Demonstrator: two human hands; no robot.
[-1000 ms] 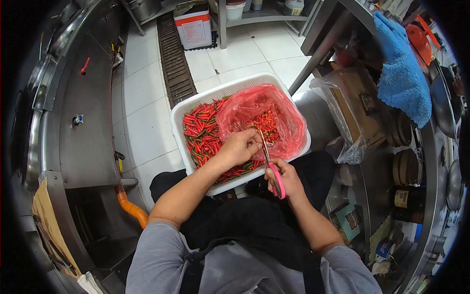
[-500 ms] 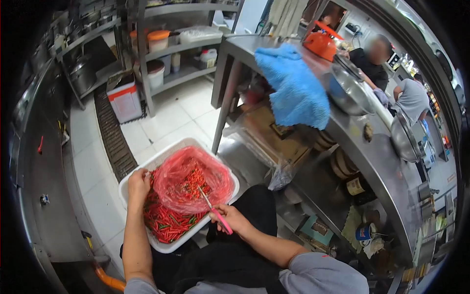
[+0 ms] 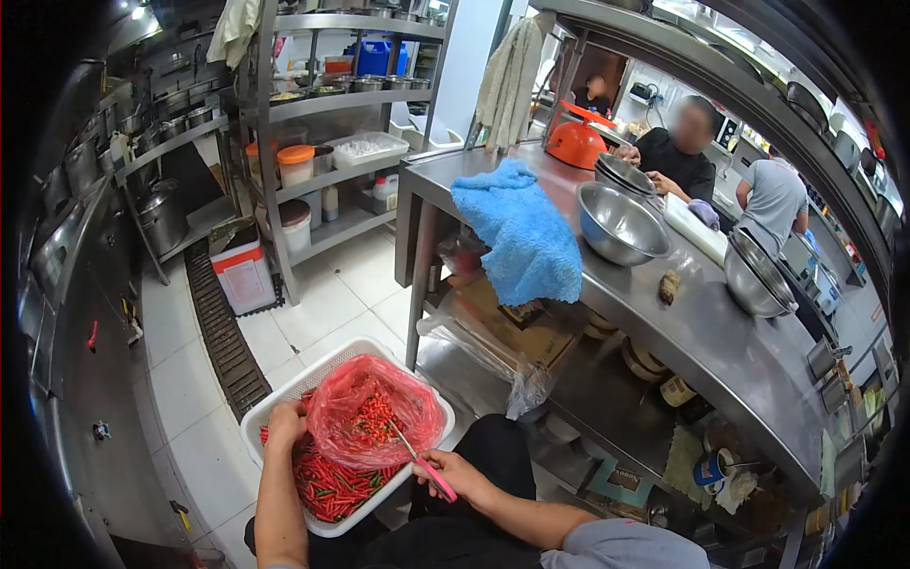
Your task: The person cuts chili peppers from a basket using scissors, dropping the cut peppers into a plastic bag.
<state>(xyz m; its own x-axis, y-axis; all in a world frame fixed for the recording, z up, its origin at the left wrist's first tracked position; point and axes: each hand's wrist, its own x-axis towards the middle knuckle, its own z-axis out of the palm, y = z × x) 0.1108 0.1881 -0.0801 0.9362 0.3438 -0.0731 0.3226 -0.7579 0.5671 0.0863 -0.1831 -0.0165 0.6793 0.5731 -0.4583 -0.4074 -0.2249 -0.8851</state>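
Observation:
A white perforated basket [image 3: 368,516] holds whole red and green chillies [image 3: 334,486] and a red plastic bag [image 3: 332,417], open at the top, with cut chilli pieces [image 3: 373,417] inside. My left hand [image 3: 286,427] is at the basket's left side, against the chillies beside the bag; its fingers are curled and their tips hidden, so what they hold cannot be made out. Pink-handled scissors [image 3: 442,484] are gripped in my right hand [image 3: 453,472] at the basket's right rim, their blades pointing over the bag's mouth.
On the steel counter [image 3: 626,308] at the right lie a blue cloth [image 3: 526,232], metal bowls [image 3: 621,223] and an orange scale [image 3: 575,145]. People [image 3: 678,152] stand beyond it. A white bin [image 3: 245,277] and a shelf rack [image 3: 346,180] stand ahead, near a floor drain [image 3: 223,332].
The view has swung up and right, showing the counter and people. My left hand has left the scissor tips for the basket's left side. My right hand still holds the scissors.

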